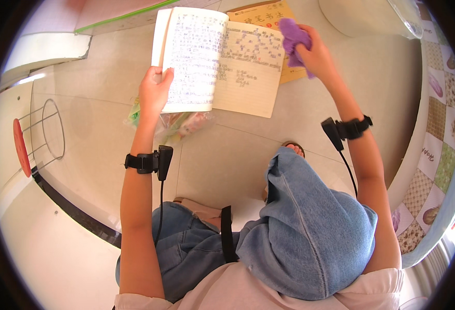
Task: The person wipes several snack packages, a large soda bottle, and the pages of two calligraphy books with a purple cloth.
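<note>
My left hand [154,88] grips the left edge of an open notebook [196,58], its thumb on a page dense with handwriting. The notebook's right-hand page is partly written and lined. A bunched purple cloth [295,40] is in my right hand [316,52], just past the notebook's upper right corner. Partly under the notebook lies a yellow-orange booklet [293,75] with printed characters on its cover. Below the notebook's lower left edge, a clear plastic bag [188,123] with colourful contents shows on the tiled floor.
A stool with a red round seat [21,147] and wire frame lies on its side at left. A whitish rounded container [367,17] stands at upper right. Patterned checked fabric [436,155] runs along the right. A green-edged pink panel [119,13] is at upper left.
</note>
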Available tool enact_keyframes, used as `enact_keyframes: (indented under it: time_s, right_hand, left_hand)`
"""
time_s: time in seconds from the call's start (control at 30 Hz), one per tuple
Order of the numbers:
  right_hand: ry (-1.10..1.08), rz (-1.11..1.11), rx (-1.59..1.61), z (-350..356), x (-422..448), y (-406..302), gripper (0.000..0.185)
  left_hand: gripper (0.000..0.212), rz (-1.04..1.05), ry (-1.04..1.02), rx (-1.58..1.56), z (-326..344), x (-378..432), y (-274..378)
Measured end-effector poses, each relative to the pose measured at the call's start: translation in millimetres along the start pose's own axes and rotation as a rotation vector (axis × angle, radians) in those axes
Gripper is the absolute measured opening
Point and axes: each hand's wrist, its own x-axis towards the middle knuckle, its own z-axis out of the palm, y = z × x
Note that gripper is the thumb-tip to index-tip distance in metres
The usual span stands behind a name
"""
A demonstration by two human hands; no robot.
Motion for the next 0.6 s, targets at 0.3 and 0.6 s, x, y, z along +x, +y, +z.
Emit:
enact_keyframes:
  time_s: [0.3, 0.6]
  right_hand:
    - [-0.178, -0.685, -0.468, 102.9, -30.8, 16.0, 0.036]
    - [-0.414, -0.543, -0.173, 69.9, -54.1, -7.6, 0.031]
  left_hand:
    - [0.024, 0.103, -0.001, -0.087, -0.7, 5.2, -15.6]
    - [0.022, 0.046, 0.018, -0.063, -1.4, 6.2, -18.0]
